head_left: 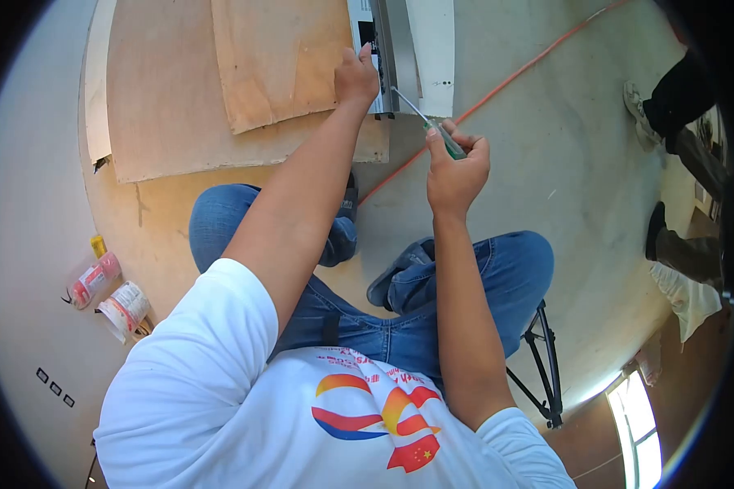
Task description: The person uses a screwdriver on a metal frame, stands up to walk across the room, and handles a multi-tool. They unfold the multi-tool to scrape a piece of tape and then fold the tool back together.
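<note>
In my right hand is a screwdriver with a green and clear handle. Its thin shaft slants up and left, and the tip meets or nearly meets the edge of a long grey metal piece. My left hand is closed beside that piece, over a strip with white labels and a black patch. The thumb points up; whatever the curled fingers grip is hidden. Under and left of this hand lie brown boards, one overlapping another.
An orange hose or cord crosses the floor on the right. A red-and-clear container and a white tub are at left. A black tripod leg stands by my right knee. Other people's legs appear at far right.
</note>
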A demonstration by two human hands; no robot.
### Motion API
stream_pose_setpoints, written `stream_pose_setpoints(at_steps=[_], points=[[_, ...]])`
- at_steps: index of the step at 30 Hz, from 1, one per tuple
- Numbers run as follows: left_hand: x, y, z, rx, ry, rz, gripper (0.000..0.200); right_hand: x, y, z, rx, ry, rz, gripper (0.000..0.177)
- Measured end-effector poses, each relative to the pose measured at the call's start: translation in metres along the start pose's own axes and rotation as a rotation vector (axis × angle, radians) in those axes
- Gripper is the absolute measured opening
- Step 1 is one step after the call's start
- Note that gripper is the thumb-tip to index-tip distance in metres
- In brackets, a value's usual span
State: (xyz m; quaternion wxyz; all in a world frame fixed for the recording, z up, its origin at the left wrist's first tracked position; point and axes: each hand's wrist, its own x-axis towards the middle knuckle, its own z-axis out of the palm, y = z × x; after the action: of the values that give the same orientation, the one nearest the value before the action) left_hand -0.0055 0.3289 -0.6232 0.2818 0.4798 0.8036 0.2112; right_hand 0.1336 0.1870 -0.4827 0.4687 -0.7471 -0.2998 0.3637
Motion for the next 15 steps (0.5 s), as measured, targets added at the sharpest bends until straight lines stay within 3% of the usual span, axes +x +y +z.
stream_pose_setpoints(at_steps=[5, 8, 11, 15], points=[[0.014, -0.02, 0.012, -0.174, 0.128, 0.189, 0.05, -0.006, 0.026, 0.018, 0.042, -0.05, -0.159, 0.031], [-0.008, -0.027, 0.012, -0.181, 0.087, 0.159, 0.05, -0.02, 0.041, 0.005, 0.031, -0.038, -0.153, 0.032], [0.002, -0.028, 0.006, -0.186, 0.055, 0.159, 0.05, -0.022, 0.035, -0.016, -0.119, -0.289, 0.173, 0.026], [0.037, -0.035, -0.004, -0.175, 0.154, 0.208, 0.052, -0.01, 0.07, 0.007, -0.512, -0.504, -0.094, 0.031]])
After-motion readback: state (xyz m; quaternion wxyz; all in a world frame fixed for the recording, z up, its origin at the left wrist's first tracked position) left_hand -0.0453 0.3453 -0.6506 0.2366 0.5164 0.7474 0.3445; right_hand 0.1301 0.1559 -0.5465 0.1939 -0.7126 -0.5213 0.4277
